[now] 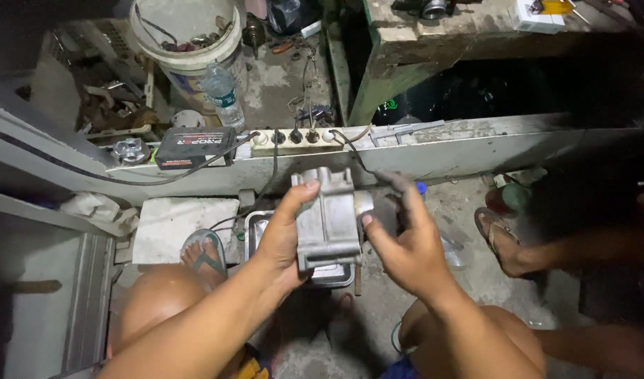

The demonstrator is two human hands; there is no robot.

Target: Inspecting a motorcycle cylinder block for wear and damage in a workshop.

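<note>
A grey cast-metal housing with ribbed, boxy sides (327,221) is held up at chest height between the knees, just above a shallow steel tray (336,275) on the concrete floor, seemingly so that anything falling from it is caught there. The left hand (283,235) is wrapped around the housing's left flank, thumb pressed to its upper corner, bearing the weight. The right hand (406,242) is closed on a dark rounded part (391,200) at the housing's right side, fingertips touching the casting; whether that part is attached cannot be told. Behind, on a pale painted ledge (476,151), a black rectangular box with a red-and-white label (194,146) is laid flat at the left, beside a cream multi-socket strip (294,137) with dark plugs seated. Farther back, a clear plastic bottle with a blue-green label band (222,95) is stood against a white bucket (189,42) of scrap parts. Another person's sandalled foot (501,242) is seen at right.
</note>
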